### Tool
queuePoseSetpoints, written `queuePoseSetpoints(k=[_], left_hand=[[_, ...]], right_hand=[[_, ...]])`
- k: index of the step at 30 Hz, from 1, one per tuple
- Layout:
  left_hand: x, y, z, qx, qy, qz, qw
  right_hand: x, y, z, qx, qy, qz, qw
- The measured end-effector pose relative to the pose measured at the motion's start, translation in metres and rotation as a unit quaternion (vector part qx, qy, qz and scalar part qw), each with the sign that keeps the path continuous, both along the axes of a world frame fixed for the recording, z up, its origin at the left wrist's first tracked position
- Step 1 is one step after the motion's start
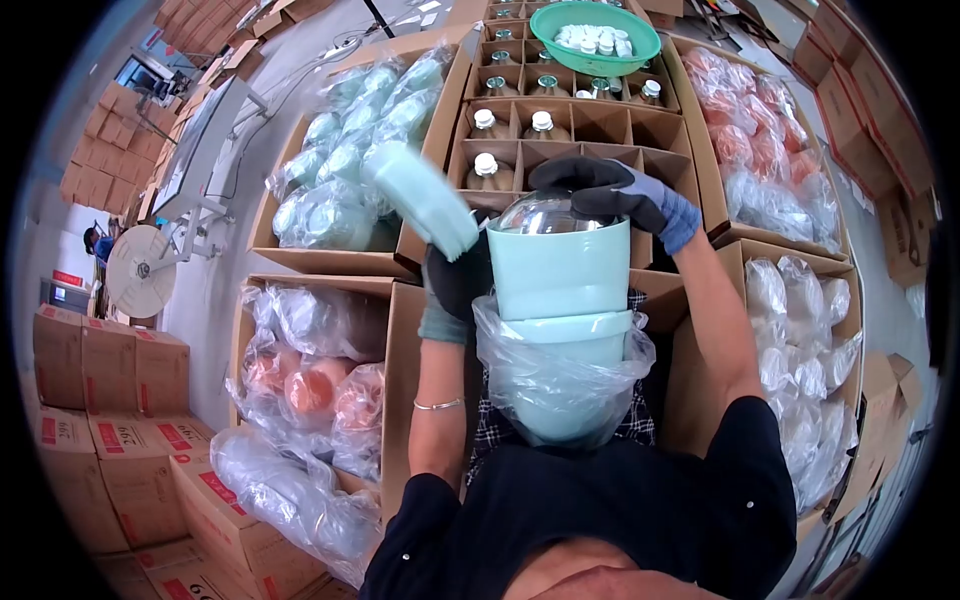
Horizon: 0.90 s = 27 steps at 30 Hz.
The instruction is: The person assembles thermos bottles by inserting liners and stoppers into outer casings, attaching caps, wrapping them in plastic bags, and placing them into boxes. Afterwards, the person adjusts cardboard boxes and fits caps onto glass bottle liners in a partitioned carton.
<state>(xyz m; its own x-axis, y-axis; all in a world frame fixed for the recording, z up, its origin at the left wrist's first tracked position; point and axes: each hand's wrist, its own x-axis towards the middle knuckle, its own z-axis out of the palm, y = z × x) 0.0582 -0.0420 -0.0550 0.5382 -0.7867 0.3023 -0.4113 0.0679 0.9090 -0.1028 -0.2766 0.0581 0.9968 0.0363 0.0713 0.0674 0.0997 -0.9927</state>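
Observation:
My left hand [455,275], in a dark glove, is closed around a mint-green cup-shaped plastic piece [420,200], tilted and smeared by motion. In front of my body stands an upright mint-green plastic container [560,275]. It is stacked on another mint-green container [565,385] wrapped in clear plastic. A shiny, rounded glass-like piece [535,214] bulges from the upper container's mouth. My right hand [610,195], gloved in black and grey, curls its fingers over this piece at the rim; its lower part is hidden inside the container.
Ahead, a divided carton [615,125] holds several white-capped bottles [486,165]. A green basin [545,25] of white caps sits on top. Open cartons of bagged mint [350,140], orange [765,130] and white pieces [795,320] flank me. Stacked boxes [110,440] stand lower left.

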Motion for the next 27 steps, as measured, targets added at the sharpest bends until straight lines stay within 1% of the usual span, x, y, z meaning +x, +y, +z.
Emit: queuePoseSetpoints(k=[1,2,3,4,5,6,7,8,9,10,11,12,13,14,15,16,17,18,19,20,21,22,23,24,25,26,27], left_hand=[[0.003,0.004,0.015,-0.023,0.009,0.025,0.999],[0.005,0.004,0.029,-0.148,0.206,0.010,0.967],[0.018,0.004,0.035,-0.228,0.374,-0.027,0.899],[0.028,0.003,0.045,-0.310,0.526,-0.047,0.791],[0.033,0.001,0.051,-0.300,0.468,0.003,0.831],[0.034,-0.001,0.061,-0.287,0.408,0.052,0.865],[0.046,-0.002,0.053,-0.254,0.311,0.088,0.912],[0.061,-0.005,0.039,-0.218,0.211,0.120,0.945],[0.066,-0.009,0.036,-0.175,0.094,0.141,0.970],[0.068,-0.013,0.038,-0.138,-0.023,0.170,0.976],[0.068,-0.014,0.038,-0.090,-0.151,0.186,0.967],[0.066,-0.016,0.045,-0.073,-0.298,0.200,0.930],[0.062,-0.018,0.053,-0.068,-0.437,0.228,0.868],[0.056,-0.022,0.060,-0.113,-0.237,0.201,0.944],[0.046,-0.025,0.065,-0.152,-0.025,0.165,0.974],[0.044,-0.029,0.068,-0.163,0.102,0.150,0.970],[0.041,-0.033,0.072,-0.181,0.229,0.145,0.945],[0.039,-0.033,0.072,-0.202,0.231,0.125,0.943],[0.036,-0.032,0.072,-0.222,0.233,0.105,0.941],[0.033,-0.029,0.072,-0.241,0.234,0.084,0.938],[0.027,-0.028,0.082,-0.239,0.222,-0.003,0.945],[0.020,-0.024,0.099,-0.187,0.210,-0.087,0.956],[0.015,-0.026,0.106,-0.157,0.147,-0.107,0.971],[0.010,-0.030,0.112,-0.124,0.084,-0.127,0.980],[0.010,-0.038,0.117,-0.103,-0.043,-0.138,0.984],[0.009,-0.045,0.123,-0.093,-0.168,-0.139,0.972],[0.006,-0.046,0.118,-0.094,-0.123,-0.138,0.978]], right_hand=[[0.000,0.001,0.008,-0.009,0.010,0.020,1.000],[0.002,0.002,0.013,-0.082,0.025,0.008,0.996],[0.005,0.004,0.018,-0.155,0.039,-0.004,0.987],[0.008,0.006,0.024,-0.227,0.053,-0.016,0.972],[0.010,0.014,0.031,-0.364,0.067,-0.092,0.924],[0.012,0.012,0.030,-0.333,0.059,-0.108,0.935],[0.015,0.009,0.028,-0.302,0.051,-0.123,0.944],[0.018,0.003,0.026,-0.271,0.043,-0.140,0.951],[0.022,-0.006,0.021,-0.207,-0.005,-0.116,0.971],[0.024,-0.014,0.023,-0.122,0.010,-0.050,0.991],[0.033,-0.030,0.004,-0.068,0.030,0.035,0.997],[0.037,-0.031,-0.003,-0.090,0.056,0.089,0.990],[0.040,-0.027,-0.001,-0.116,0.081,0.143,0.980],[0.042,-0.021,0.001,-0.218,0.112,0.165,0.955],[0.044,-0.016,0.012,-0.321,0.080,0.167,0.929],[0.045,-0.006,0.023,-0.413,0.120,0.147,0.891],[0.047,0.004,0.033,-0.501,0.157,0.124,0.842],[0.048,0.009,0.037,-0.584,0.193,0.101,0.782],[0.042,0.003,0.028,-0.574,0.151,0.059,0.803],[0.032,-0.003,0.016,-0.401,0.140,-0.013,0.905],[0.020,-0.012,0.001,-0.212,0.122,-0.085,0.966],[0.013,-0.021,-0.014,-0.016,0.099,-0.153,0.983],[0.012,-0.029,-0.037,-0.020,-0.034,-0.247,0.968],[0.007,-0.014,-0.048,0.010,-0.072,-0.282,0.957],[0.003,-0.006,-0.060,0.058,-0.068,-0.244,0.966],[-0.002,0.002,-0.070,0.107,-0.066,-0.206,0.971],[-0.009,0.014,-0.058,0.170,-0.042,-0.186,0.967]])
